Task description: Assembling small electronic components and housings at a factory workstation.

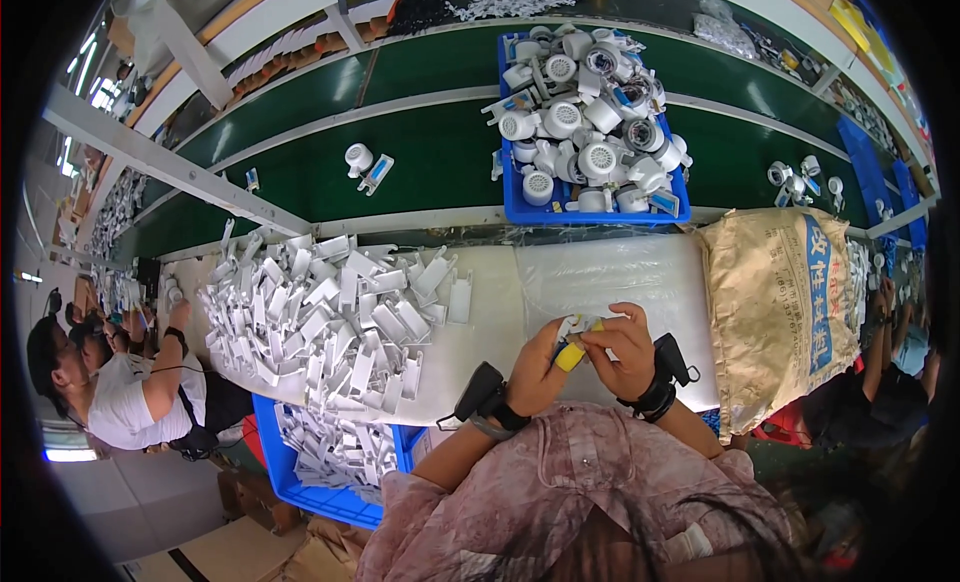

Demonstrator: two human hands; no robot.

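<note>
Gripping a small yellow-and-white piece (570, 356), the left hand (537, 370) curls its fingers around it from the left, and in comes the right hand (626, 354) from the other side, thumb and fingertips bent tight on the same piece! Both hands are occupied, then, held close together over the near edge of the pale tabletop (615, 272), with dark wristbands (655, 397) on both wrists. Out to the left, what a heap of white plastic channel parts (330, 302), spread across the surface, and just below it sits a blue bin (285, 472) with more white pieces inside. Over on the right, a big brown sack (755, 312) slumps at the tabletop's end. Straight ahead, on the green surface (430, 127), a blue tray (600, 218) is piled high with round white units (598, 160), many showing grilled faces, and one loose white unit (358, 159) lies well off to its left. Far left, a co-worker in a white top (130, 407) sits alongside.
</note>
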